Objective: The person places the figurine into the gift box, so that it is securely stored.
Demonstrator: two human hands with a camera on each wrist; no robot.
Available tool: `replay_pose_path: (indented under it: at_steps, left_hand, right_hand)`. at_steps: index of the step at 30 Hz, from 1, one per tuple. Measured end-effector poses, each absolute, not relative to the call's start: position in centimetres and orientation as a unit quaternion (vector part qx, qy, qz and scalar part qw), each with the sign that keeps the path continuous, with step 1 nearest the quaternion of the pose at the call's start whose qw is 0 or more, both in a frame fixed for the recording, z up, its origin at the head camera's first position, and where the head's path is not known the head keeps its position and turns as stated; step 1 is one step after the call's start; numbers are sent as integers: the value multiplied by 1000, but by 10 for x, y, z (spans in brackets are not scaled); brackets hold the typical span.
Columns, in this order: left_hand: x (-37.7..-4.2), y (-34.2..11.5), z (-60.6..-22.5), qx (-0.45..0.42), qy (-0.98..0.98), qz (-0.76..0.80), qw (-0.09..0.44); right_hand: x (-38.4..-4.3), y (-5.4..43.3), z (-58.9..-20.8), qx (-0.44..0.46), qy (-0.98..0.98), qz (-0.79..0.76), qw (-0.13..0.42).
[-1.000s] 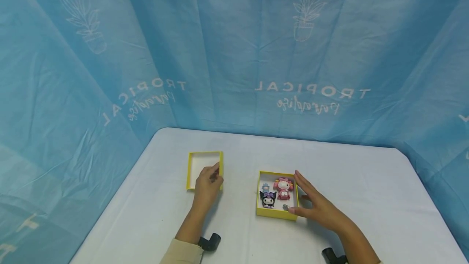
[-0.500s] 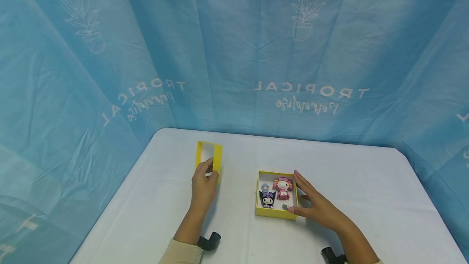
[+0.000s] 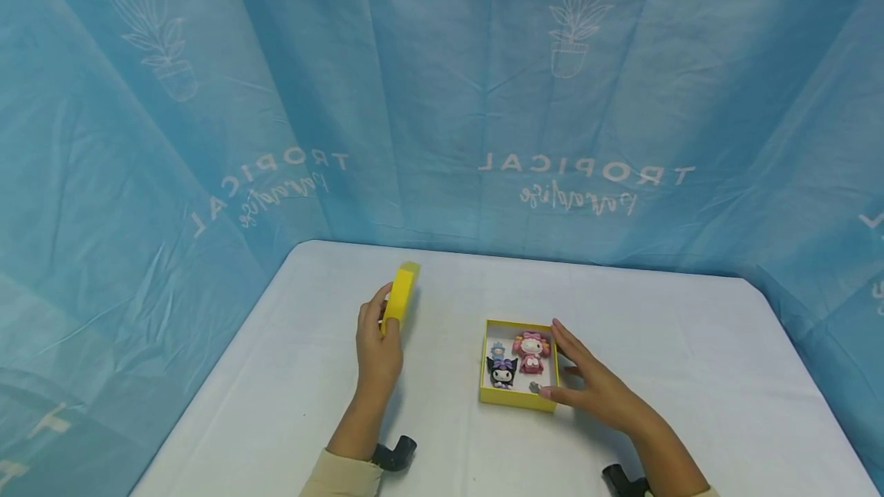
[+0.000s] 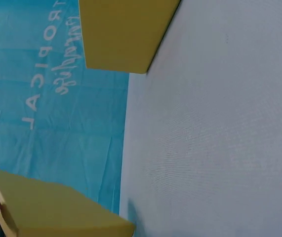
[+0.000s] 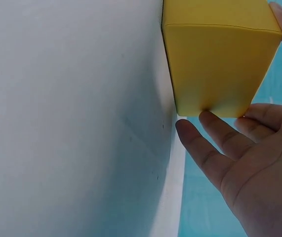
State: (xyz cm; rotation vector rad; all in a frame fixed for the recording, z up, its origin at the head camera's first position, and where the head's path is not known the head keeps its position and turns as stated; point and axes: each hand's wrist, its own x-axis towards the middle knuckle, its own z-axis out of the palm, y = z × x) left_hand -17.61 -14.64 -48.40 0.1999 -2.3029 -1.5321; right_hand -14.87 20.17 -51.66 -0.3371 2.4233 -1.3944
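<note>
Tilted up on its edge, a yellow box lid point(image 3: 402, 294) is in my left hand point(image 3: 377, 355), gripped between thumb and fingers. In the left wrist view, the lid point(image 4: 57, 207) shows at the lower left with a fingertip on it. To the right stands a yellow open box point(image 3: 514, 399) with a white inside. It holds a pink figurine point(image 3: 531, 353), a black and purple figurine point(image 3: 502, 373), a small blue figurine point(image 3: 497, 351) and a tiny grey piece point(image 3: 535, 387). My right hand point(image 3: 604, 397) holds the box's right side, thumb at the near corner, index finger at the far one.
A white cloth covers the table point(image 3: 442, 451). Behind it and along the sides hangs a blue printed curtain point(image 3: 442, 98). A black wrist mount point(image 3: 396, 455) sits by the left wrist, another point(image 3: 624, 479) by the right.
My left hand has tipped the lid up from lying flat, inside upward, to standing steeply with its yellow side showing. The right hand stays at the box, which has hardly moved.
</note>
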Motion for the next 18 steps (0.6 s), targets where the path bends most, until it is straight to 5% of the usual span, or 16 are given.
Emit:
replay_pose_path:
  at_steps: [18]
  left_hand:
    - [-171,-143,-474,60,-810,-558,170]
  right_hand:
    - [-156,196,-517,-121,849,-491,157]
